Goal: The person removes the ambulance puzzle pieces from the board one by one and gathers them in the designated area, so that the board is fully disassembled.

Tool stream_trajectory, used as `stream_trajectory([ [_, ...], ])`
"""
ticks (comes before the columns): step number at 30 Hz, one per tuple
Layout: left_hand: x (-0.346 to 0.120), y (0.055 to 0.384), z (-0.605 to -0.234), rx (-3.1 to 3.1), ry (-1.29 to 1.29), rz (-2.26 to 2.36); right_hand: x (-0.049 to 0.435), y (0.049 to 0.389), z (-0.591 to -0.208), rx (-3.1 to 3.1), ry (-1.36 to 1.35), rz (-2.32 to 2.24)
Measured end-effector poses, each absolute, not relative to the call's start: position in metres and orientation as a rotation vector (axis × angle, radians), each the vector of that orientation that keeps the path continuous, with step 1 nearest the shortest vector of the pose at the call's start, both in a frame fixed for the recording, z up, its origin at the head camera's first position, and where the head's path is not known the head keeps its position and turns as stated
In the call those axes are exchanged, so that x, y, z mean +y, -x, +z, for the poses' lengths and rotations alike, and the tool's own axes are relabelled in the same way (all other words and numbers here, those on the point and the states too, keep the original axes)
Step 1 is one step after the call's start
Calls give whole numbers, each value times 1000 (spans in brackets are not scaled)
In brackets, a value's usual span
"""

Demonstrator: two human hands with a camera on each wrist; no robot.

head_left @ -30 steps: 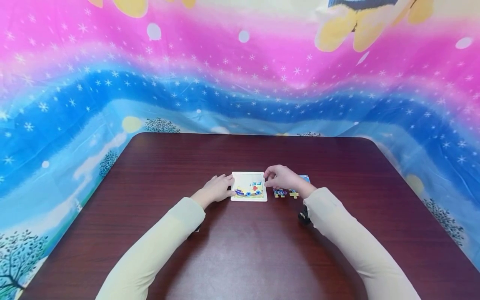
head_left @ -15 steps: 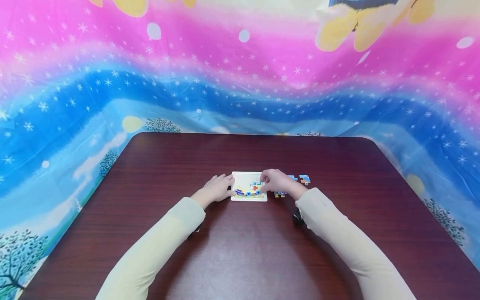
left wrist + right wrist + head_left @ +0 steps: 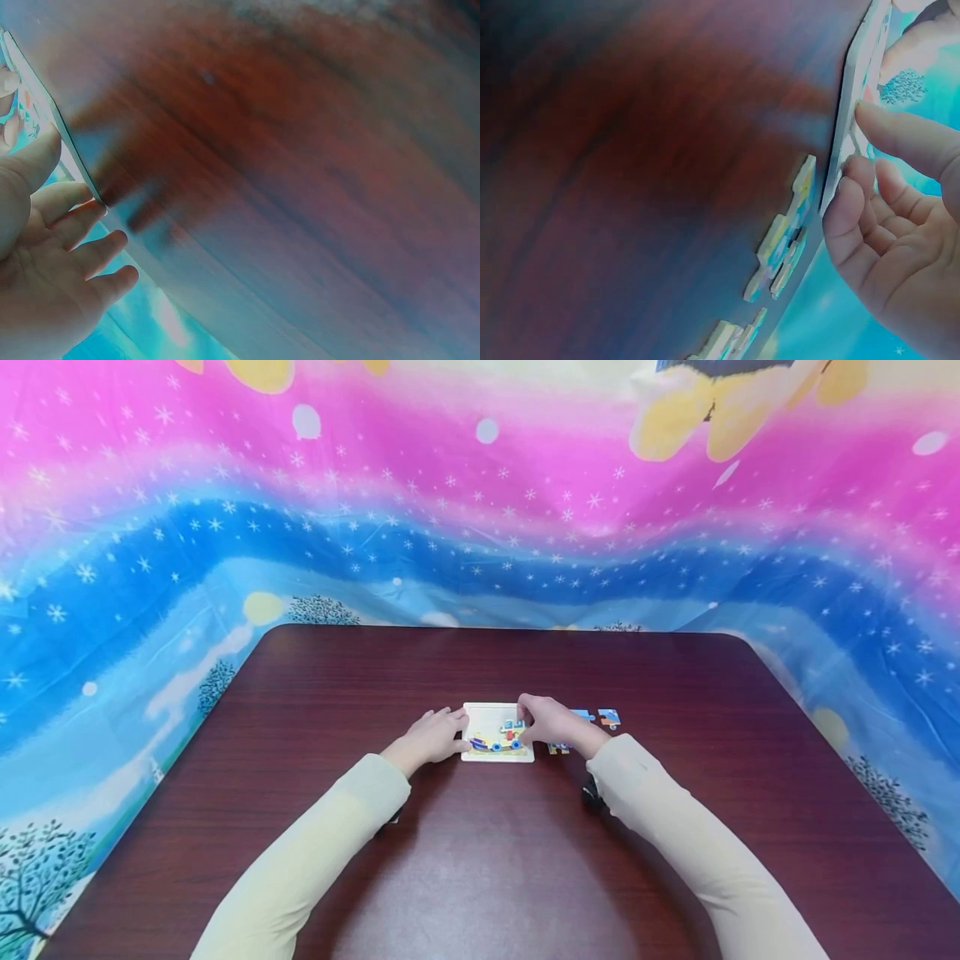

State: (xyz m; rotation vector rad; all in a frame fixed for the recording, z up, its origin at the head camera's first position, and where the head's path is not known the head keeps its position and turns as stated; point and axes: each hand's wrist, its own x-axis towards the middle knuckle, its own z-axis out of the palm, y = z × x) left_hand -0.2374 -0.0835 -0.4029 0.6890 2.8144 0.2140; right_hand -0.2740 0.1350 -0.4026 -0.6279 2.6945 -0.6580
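Right hand (image 3: pixel 553 720) shifted left over puzzle tray (image 3: pixel 483 720), fingers bent, hold unclear, left hand (image 3: pixel 432 737) splayed against opposite edge

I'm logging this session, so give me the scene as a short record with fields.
Workpiece: cream-rimmed rectangular puzzle board, colourful vehicle picture in its lower part
Left hand: relaxed fingers touching the board's left edge
Right hand: curled fingers at the board's right edge; whether they hold anything is hidden
Loose: multicoloured flat jigsaw pieces, right of the board, partly hidden
Surface: dark reddish-brown wood-grain table
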Motion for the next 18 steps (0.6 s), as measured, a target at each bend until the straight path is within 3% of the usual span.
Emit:
stream_trajectory([
  [18, -83, 237, -401, 2798, -672, 225, 139, 269, -398, 2465, 398, -1038],
])
